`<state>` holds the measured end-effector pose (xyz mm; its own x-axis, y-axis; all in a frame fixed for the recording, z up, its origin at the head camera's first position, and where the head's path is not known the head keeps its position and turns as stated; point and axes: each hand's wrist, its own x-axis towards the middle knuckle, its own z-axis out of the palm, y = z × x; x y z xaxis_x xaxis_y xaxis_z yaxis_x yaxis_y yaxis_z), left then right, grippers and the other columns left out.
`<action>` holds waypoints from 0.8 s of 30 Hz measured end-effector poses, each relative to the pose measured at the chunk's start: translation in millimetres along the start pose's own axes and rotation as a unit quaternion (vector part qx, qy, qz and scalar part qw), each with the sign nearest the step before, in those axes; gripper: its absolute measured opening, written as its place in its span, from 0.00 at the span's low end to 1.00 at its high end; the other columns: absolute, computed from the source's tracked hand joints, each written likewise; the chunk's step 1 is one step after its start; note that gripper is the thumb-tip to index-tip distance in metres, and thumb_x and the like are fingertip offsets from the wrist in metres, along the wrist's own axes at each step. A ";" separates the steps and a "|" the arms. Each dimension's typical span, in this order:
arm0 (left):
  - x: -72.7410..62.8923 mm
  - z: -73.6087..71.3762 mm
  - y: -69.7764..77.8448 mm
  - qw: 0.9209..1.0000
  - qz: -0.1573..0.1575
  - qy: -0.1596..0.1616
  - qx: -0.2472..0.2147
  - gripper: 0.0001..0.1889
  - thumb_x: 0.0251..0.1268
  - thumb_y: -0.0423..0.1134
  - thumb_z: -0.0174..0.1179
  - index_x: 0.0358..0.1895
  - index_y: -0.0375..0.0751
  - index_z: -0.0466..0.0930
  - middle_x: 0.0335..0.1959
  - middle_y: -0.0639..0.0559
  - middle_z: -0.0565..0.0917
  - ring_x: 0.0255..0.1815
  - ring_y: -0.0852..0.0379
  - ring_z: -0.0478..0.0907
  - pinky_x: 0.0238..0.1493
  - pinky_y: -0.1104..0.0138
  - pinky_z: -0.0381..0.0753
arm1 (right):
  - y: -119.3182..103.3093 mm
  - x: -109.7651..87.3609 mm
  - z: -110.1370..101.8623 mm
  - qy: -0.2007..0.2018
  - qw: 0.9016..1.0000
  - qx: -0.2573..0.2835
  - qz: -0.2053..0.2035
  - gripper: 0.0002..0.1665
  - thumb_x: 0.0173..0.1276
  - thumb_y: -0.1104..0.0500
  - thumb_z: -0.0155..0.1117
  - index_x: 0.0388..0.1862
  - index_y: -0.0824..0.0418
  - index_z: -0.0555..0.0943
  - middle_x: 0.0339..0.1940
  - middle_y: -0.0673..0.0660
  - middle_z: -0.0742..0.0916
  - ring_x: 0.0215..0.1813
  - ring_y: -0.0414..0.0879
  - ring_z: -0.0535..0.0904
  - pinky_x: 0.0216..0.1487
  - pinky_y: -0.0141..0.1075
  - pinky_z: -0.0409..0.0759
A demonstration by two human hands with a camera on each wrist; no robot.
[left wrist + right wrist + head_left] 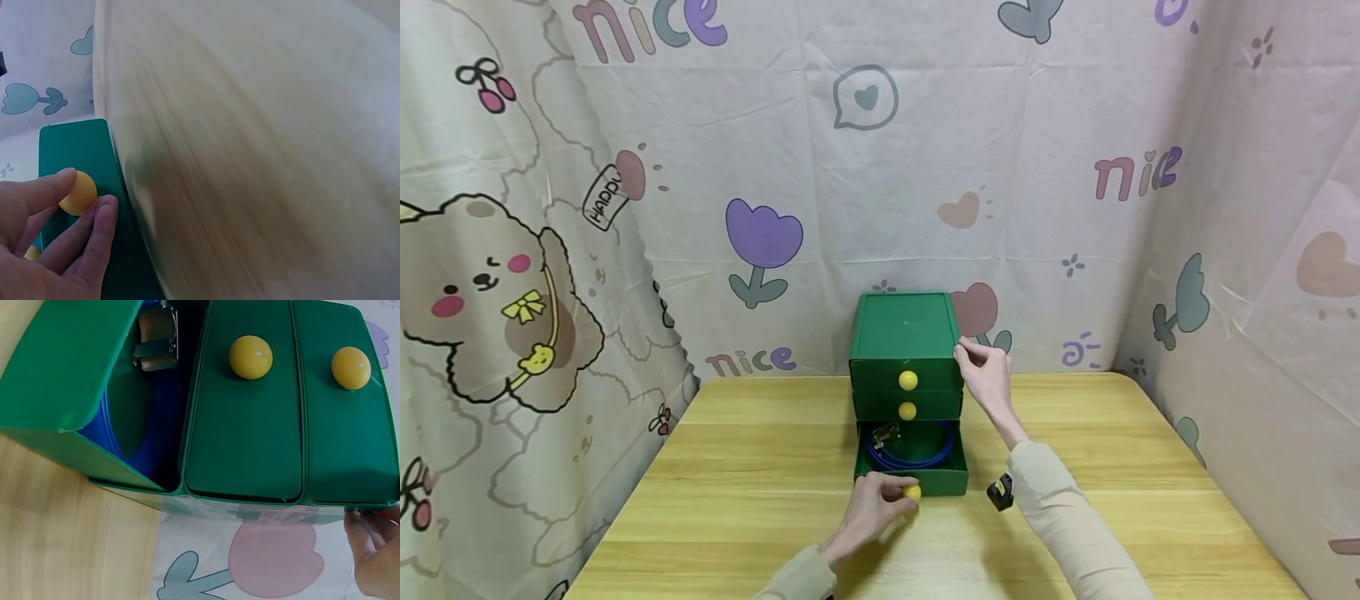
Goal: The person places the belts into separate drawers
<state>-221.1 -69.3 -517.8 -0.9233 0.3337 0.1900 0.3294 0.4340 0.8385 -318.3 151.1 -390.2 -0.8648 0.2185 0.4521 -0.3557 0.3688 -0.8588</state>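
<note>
A green drawer cabinet (906, 329) with three stacked drawers stands on the table. Its bottom drawer (943, 482) is pulled out, while the upper two are closed. Inside the bottom drawer lies a coiled blue cable (917, 463) with a metal connector (156, 340). My left hand (874, 507) pinches the yellow knob (79, 195) of that bottom drawer between thumb and fingers. At the cabinet's upper right front edge, my right hand (985, 371) grips with bent fingers; part of its fingertips is hidden in the right wrist view.
The wooden table (737, 450) reaches back to a printed cloth (880, 167) hung behind and at both sides. Two more yellow knobs, a top one (908, 380) and a middle one (907, 411), project from the closed drawers. A small black object (1001, 492) shows beside the right sleeve.
</note>
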 end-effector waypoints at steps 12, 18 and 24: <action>5.5 0.0 -1.2 1.000 -0.013 0.012 -0.011 0.14 0.61 0.35 0.70 0.50 0.40 0.89 0.40 0.45 0.92 0.39 0.58 0.88 0.40 0.69 0.86 | 1.0 -0.2 1.5 -0.002 1.000 0.002 0.002 0.17 0.71 0.58 0.65 0.56 0.62 0.86 0.52 0.62 0.90 0.50 0.56 0.89 0.40 0.14 0.76; 9.3 0.7 -1.8 0.999 -0.021 0.024 -0.018 0.14 0.60 0.34 0.70 0.50 0.40 0.89 0.39 0.44 0.92 0.39 0.54 0.88 0.39 0.69 0.86 | 2.1 -0.7 1.5 -0.004 1.000 0.005 0.001 0.17 0.71 0.58 0.65 0.57 0.62 0.86 0.51 0.63 0.90 0.50 0.56 0.89 0.40 0.15 0.76; 14.6 1.0 -4.1 0.999 -0.020 0.039 -0.024 0.14 0.61 0.34 0.70 0.50 0.38 0.89 0.41 0.42 0.91 0.40 0.52 0.89 0.40 0.70 0.86 | 2.0 -0.5 1.4 -0.004 1.000 0.007 0.004 0.18 0.72 0.57 0.65 0.57 0.61 0.86 0.51 0.63 0.90 0.50 0.56 0.88 0.40 0.15 0.76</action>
<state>-235.8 -65.4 -518.9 -0.9487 0.2501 0.1933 0.2837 0.4040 0.8697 -319.0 150.4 -392.4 -0.8707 0.2136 0.4430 -0.3532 0.3551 -0.8655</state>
